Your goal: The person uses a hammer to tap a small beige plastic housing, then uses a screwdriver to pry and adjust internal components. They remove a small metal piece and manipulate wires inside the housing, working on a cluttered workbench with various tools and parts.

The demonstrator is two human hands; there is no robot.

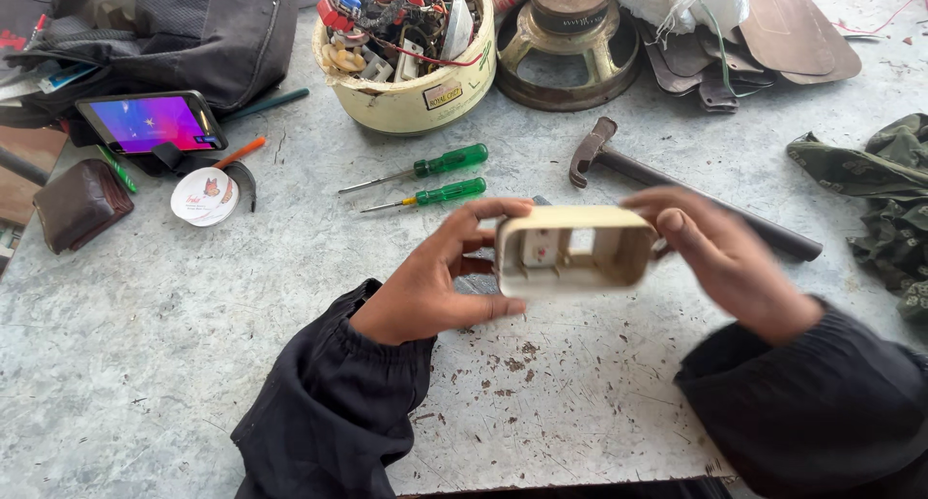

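Note:
A cream plastic box (577, 250), open toward me with a switch part inside, hangs above the grey worktable (174, 335). My left hand (440, 277) grips its left end with thumb below and fingers on top. My right hand (720, 257) grips its right end; it looks blurred. Both arms wear black sleeves. Two green-handled screwdrivers (440, 175) lie just beyond the box.
A claw hammer (667, 185) lies behind my right hand. At the back stand a cream tub (411, 98) of wires and parts and a round metal speaker frame (570, 40). At left are a lit phone (152, 122), a brown wallet (80, 204), a tape roll (204, 196), and a dark bag (193, 30). Green cloth (875, 194) lies at right.

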